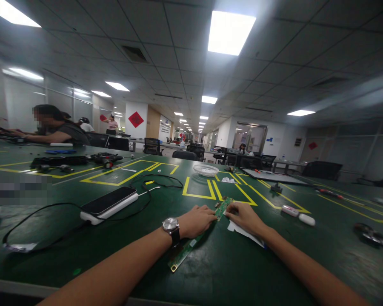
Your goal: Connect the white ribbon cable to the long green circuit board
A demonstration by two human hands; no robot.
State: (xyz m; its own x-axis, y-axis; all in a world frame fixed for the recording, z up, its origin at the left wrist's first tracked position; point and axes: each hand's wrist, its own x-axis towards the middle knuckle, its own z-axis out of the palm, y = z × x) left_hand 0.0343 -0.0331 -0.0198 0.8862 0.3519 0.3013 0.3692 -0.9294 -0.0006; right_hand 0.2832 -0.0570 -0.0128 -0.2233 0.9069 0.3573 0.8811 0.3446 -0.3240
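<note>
A long, narrow green circuit board (189, 250) lies slantwise on the green table in front of me. My left hand (196, 222), with a watch on the wrist, rests across its middle, fingers closed over it. At the far right edge of the board, the fingertips of my right hand (244, 217) are pinched together. A bit of white shows at those fingertips, but what they hold is too small to name. Beneath my right hand and wrist lies a flat white piece (246, 233) like paper or a bag, partly hidden by the hand.
To the left are a phone on a white block (110, 204) and a black cable (51, 205). A white basket (205, 170) stands ahead among yellow tape lines. Rightward lie a pink-and-white eraser-like piece (290, 211) and a screwdriver (328, 193). A person (62, 127) sits far left.
</note>
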